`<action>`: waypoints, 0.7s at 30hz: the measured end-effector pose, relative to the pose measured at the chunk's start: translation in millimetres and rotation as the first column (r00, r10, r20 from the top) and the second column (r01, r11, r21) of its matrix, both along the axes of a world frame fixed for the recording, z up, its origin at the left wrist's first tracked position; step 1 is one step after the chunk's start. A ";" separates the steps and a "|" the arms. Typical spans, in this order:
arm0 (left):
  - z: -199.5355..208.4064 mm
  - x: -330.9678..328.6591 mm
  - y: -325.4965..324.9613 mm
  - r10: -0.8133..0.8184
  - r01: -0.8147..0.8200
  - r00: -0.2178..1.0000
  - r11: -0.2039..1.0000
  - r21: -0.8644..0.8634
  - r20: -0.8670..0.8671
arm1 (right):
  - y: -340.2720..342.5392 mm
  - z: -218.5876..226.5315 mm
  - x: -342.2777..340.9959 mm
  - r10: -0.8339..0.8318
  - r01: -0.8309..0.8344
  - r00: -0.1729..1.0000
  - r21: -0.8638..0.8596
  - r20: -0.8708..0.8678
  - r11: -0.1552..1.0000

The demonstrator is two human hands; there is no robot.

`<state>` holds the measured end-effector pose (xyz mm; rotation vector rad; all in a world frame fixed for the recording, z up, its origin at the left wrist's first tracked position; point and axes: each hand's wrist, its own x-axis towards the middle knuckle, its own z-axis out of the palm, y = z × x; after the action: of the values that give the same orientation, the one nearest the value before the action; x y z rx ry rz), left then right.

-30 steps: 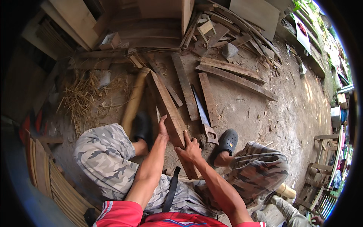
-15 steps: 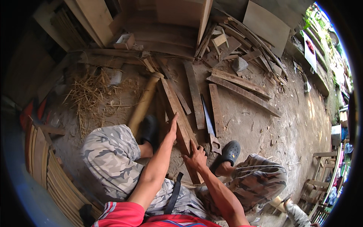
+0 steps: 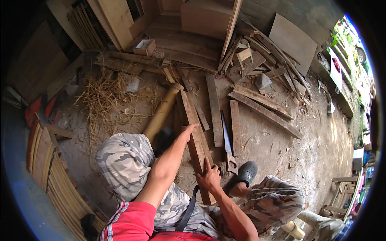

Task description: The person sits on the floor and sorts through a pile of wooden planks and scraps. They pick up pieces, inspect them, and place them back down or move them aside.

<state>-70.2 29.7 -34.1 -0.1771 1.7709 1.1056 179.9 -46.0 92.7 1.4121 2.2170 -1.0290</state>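
Observation:
A long brown wooden beam (image 3: 198, 148) lies lengthwise before me between my feet, its near end by my lap. My left hand (image 3: 189, 131) grips the beam's left edge around the middle, with a finger or thumb laid across the top. Nearer to me, my right hand (image 3: 210, 176) holds the beam from above. One of its fingers stretches along the wood, while the others curl over the right side. What lies under the beam is partly hidden. A handsaw (image 3: 232, 164) with a wooden handle lies on the ground just right of the beam, beside my dark clog (image 3: 246, 172).
Several loose boards (image 3: 265, 114) lie on the dirt floor ahead and to the right. A thick bamboo pole (image 3: 163, 110) and a heap of straw (image 3: 106, 94) are at the left. Scrap wood (image 3: 249, 54) is piled at the back. Curved slats (image 3: 66, 193) stand at the lower left.
My left hand has turned, so its finger or thumb now lies across the beam instead of pointing along it. The whole view has shifted slightly; the right hand stays on the beam.

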 end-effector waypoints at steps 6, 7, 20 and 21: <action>-13.5 -3.7 2.7 0.012 -0.012 1.000 1.000 -0.018 0.028 | 2.2 -6.9 2.1 0.017 -0.017 1.000 -0.013 0.004 1.000; -12.6 1.4 6.3 0.003 -0.003 1.000 0.999 -0.043 0.014 | 2.4 -9.2 4.4 0.011 -0.011 1.000 -0.013 0.007 1.000; -70.3 -26.5 1.4 0.104 -0.103 0.994 0.994 -0.041 0.016 | 0.5 2.7 -2.1 0.005 -0.006 0.999 -0.020 -0.048 1.000; -70.2 -19.5 6.8 0.108 -0.110 0.994 0.991 -0.073 -0.030 | 2.2 2.7 0.0 0.004 -0.005 0.999 -0.021 -0.040 1.000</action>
<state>-89.7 36.5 -104.3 -0.3095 1.8455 1.1243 179.9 -43.7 95.4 1.3886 2.2301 -1.0847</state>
